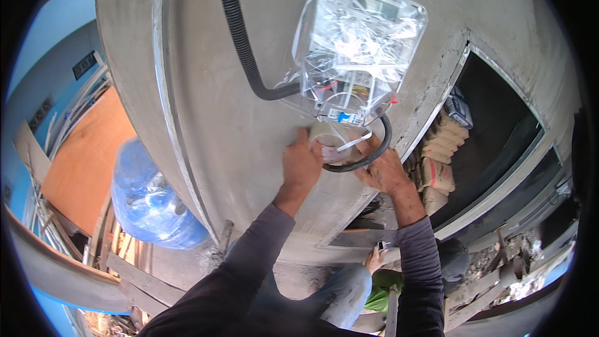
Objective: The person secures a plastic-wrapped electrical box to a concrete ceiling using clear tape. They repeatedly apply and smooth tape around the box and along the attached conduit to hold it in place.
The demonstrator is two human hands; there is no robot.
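Note:
Clear plastic wraps a meter box (368, 50) on the grey wall, with wires and a blue part at its lower end. Just beneath it, my left hand (302, 163) grips the left side of a wide roll of clear tape (322, 134). My right hand (388, 171) is closed at the roll's other side, its fingertips partly hidden. A black cable (388, 134) loops down from the box across the right fingers and the roll's lower edge. Between the hands, a white strip (357, 141) hangs over the roll.
Black corrugated conduit (237, 31) enters the box from the left. At right, a framed opening shows stacked sacks (440, 156). Low on the left are a blue plastic-wrapped bundle (153, 200), an orange board (90, 156) and planks (146, 284). Below my right arm, someone in green (382, 290) holds a small device.

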